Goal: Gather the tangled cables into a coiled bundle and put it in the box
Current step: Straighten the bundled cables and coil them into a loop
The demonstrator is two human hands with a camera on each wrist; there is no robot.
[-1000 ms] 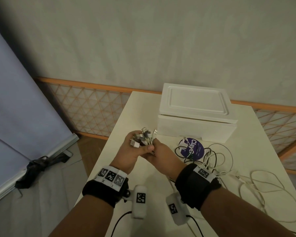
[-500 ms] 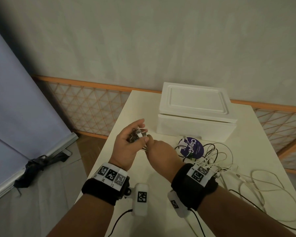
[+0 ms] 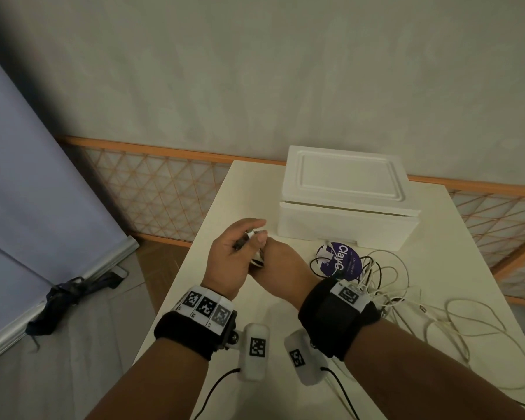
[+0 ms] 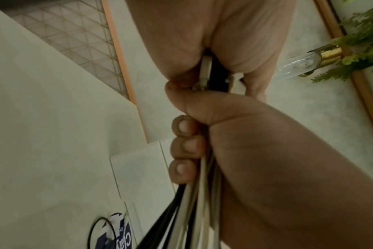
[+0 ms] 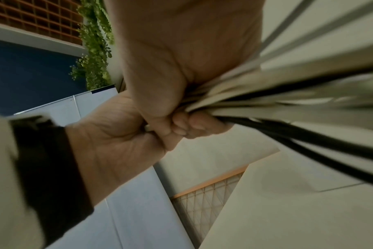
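Mostly, hands (image 3: 249, 256) hide the cables' (image 3: 385, 286) plugs.

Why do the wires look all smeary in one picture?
In the right wrist view the cables sit close to the lens and streak with blur; the left wrist view shows them sharper; the head view is dim, with the table edges bent by the wide lens.

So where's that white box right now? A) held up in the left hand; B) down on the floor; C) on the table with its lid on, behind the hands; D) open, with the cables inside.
C: the white box sits on the table with its lid on, while both hands grip the cables in front of it.
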